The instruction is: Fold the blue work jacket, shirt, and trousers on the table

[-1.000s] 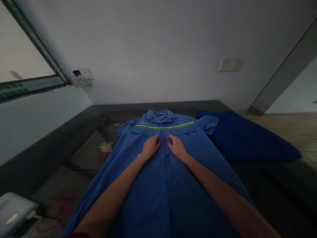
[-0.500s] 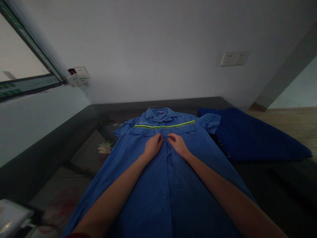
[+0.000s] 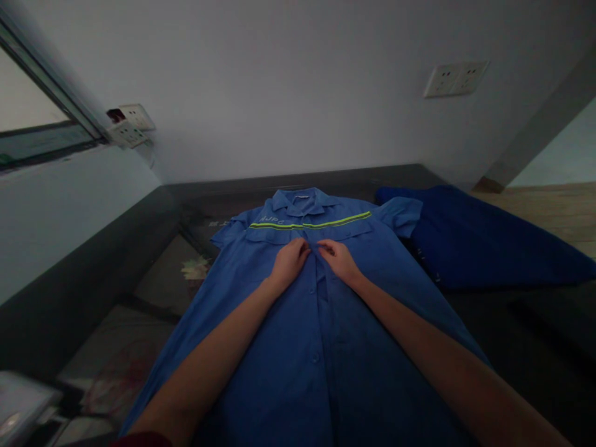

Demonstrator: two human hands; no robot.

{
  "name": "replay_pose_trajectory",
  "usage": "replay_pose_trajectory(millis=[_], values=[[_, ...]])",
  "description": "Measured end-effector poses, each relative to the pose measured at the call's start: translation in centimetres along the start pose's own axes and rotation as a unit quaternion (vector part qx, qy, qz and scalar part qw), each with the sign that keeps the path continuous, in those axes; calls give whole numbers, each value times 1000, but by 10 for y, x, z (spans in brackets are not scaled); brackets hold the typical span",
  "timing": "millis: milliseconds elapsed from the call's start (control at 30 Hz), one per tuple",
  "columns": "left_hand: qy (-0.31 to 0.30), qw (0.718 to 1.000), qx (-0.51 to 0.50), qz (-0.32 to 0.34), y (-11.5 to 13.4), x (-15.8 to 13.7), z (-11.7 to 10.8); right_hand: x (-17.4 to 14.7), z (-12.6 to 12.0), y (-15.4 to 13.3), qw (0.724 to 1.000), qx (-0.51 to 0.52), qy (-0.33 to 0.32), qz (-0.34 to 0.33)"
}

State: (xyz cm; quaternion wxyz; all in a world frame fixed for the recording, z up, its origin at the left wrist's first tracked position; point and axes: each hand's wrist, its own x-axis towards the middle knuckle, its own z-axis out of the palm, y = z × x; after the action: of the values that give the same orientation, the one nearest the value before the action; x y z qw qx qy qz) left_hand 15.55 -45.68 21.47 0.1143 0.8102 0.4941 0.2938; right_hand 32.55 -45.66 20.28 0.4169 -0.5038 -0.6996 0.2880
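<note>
A blue short-sleeved work shirt [image 3: 274,323] lies spread out front up, its collar at the far end. A yellow-green stripe crosses its chest, with flapped pockets just below. My left hand [image 3: 291,261] is closed on the front edge near the chest, fingers pinched together. Facing it a short gap away, my right hand [image 3: 339,261] has its curled fingertips on the other side of the same front opening. Lower down, the buttons on the front strip are visible. Whatever lies right between the fingertips is too small to make out.
A darker blue folded cloth [image 3: 484,242] lies right of the shirt on the dark surface [image 3: 205,181]. Wall sockets [image 3: 456,79] are at the upper right, more sockets [image 3: 130,126] at the left. A pale object [image 3: 23,403] stands at the lower left corner.
The view has tilted and shifted slightly, so the shirt sits a little higher in the picture. Both hands remain at the chest opening, with only small finger movements.
</note>
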Motion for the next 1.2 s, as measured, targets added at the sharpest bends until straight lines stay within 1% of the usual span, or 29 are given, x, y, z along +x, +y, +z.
replay_pose_trajectory(millis=[100,200,333,433,567,633,700,800,867,933,1100,1200], values=[[-5,1000,10,28,0,4,-1,0,-1,-2,1000,7,6,2],[-5,999,6,37,-1,6,-2,0,0,-4,1000,3,10,7],[-3,1000,-25,17,-4,3,0,-1,1,-3,1000,-8,21,11],[5,998,-59,3,-7,1,2,-2,2,-2,1000,-8,15,11],[12,997,-76,0,-9,2,3,2,1,-2,1000,29,0,-4],[15,997,-81,-6,-9,2,3,6,-2,-2,999,50,-3,7],[20,996,-89,-15,-9,3,3,13,-4,-2,998,55,-19,29],[26,994,-102,-22,-8,3,2,22,-9,-2,994,54,-78,48],[31,993,-108,-28,-9,4,1,25,-11,-3,991,46,-116,37],[31,992,-113,-37,-9,4,0,25,-12,-4,991,33,-127,12],[16,991,-120,-63,-8,3,0,20,-9,-6,994,-41,-91,-43],[8,990,-118,-73,-8,4,-2,18,-8,-7,986,-120,-99,-62]])
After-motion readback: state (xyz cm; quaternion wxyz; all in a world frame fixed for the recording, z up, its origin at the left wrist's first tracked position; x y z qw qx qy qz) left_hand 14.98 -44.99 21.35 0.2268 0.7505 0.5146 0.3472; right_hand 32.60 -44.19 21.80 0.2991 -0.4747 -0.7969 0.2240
